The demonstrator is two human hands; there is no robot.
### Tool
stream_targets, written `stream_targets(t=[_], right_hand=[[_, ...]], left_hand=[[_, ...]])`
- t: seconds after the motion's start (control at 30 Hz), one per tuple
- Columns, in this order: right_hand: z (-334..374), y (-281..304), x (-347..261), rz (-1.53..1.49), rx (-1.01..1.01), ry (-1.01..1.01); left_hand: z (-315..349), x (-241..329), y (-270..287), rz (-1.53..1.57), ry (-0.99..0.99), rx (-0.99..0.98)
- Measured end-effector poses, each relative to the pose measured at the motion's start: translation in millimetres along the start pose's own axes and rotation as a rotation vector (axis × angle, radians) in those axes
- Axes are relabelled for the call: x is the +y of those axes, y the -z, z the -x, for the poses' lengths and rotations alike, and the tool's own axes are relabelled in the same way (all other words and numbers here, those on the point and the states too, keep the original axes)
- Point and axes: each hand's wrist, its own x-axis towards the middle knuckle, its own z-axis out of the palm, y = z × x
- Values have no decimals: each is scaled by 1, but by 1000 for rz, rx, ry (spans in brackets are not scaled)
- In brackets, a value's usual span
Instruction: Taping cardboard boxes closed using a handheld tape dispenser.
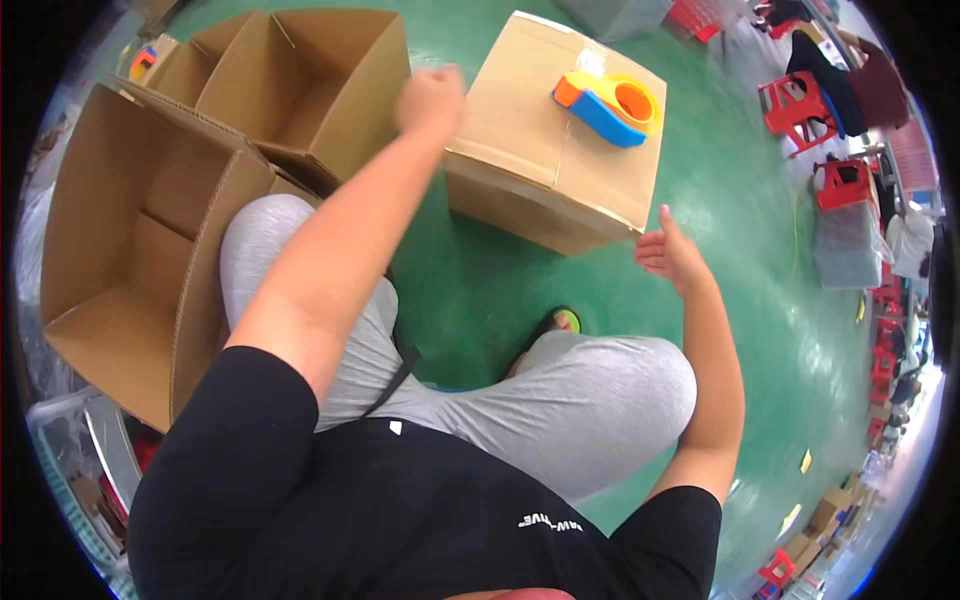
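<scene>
Black shirt (400,510) nearest; closed box (510,115) beyond.
Likely stiff; best held under bottom edges. Left hand (431,103) blurred, can't tell; right hand (676,257) spread, empty.

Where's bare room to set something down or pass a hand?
Closed box: bare top left of the yellow-blue tool. Green floor: gap between that box and the grey trousers, plus a wide stretch from the box's right side to the red stools. Crowded: the left, open boxes packed together beside the left knee.
</scene>
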Motion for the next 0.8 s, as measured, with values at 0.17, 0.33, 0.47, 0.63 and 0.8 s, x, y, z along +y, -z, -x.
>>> stream_targets(t=[0.17,0.33,0.47,0.63,0.8], right_hand=[[-13,-23,4,-96,-159,10],[-1,-45,10,-290,-316,98],[-6,-12,41,-158,-319,228],[-17,-82,15,-144,-296,258],[-14,-59,19,-208,-215,259]], left_hand=[[0,-74,-2,367,603,3],[16,-93,15,324,510,-444],[41,-77,-6,419,418,-587],[-9,-144,31,253,305,-516],[16,-127,-2,316,122,-429]])
